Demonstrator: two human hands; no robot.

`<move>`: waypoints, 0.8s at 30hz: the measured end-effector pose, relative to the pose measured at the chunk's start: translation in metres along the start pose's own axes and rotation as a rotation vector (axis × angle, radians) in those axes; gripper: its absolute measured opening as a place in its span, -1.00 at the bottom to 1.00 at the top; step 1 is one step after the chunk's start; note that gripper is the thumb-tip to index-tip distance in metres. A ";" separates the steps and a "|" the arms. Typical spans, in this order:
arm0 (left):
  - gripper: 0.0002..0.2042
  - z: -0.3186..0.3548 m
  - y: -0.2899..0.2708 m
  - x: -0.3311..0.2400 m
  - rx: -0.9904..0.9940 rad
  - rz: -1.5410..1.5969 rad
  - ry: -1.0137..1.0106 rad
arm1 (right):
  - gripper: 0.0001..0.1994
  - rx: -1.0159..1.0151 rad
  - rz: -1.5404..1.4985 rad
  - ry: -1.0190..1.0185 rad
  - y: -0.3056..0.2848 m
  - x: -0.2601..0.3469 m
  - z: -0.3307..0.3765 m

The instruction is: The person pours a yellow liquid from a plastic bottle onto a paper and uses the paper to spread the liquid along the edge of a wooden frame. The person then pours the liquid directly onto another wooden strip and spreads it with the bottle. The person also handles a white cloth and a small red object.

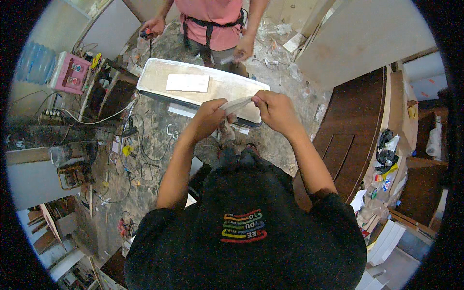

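Observation:
A pale, thin cloth is stretched between my two hands in front of my body, and a loose end of it hangs down below my left hand. My left hand is closed on one end of the cloth. The other end is pinched in the fingers of my right hand, a little above the near right corner of a long bench-like box with a pale top and dark side. On that top lies a small white rectangular board.
Across the box stands a person in a pink shirt, holding a small red-and-black tool. Cables and scraps litter the floor at left. A pink water dispenser is far left; a dark wooden panel lies to my right.

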State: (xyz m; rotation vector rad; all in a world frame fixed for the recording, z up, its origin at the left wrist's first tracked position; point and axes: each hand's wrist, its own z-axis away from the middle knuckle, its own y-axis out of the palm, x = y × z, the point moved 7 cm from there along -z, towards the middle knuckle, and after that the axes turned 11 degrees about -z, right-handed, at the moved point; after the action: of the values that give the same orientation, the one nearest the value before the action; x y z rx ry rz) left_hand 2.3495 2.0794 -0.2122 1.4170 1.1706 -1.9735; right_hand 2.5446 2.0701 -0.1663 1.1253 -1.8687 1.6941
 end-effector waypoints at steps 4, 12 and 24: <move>-0.76 0.002 0.012 0.013 0.107 0.295 -0.220 | -0.78 -0.038 0.053 -0.046 -0.002 0.007 -0.003; -0.57 0.005 0.002 0.000 -0.121 -0.025 -0.058 | -0.81 0.031 -0.061 -0.177 0.001 0.026 -0.008; -0.57 0.018 -0.009 -0.004 -0.142 0.122 -0.238 | -0.89 -0.143 -0.017 -0.241 0.002 0.030 0.011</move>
State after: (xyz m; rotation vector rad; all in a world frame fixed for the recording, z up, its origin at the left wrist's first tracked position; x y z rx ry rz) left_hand 2.3349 2.0690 -0.2030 1.1204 1.0674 -1.8754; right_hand 2.5272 2.0507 -0.1481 1.3310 -2.0795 1.4425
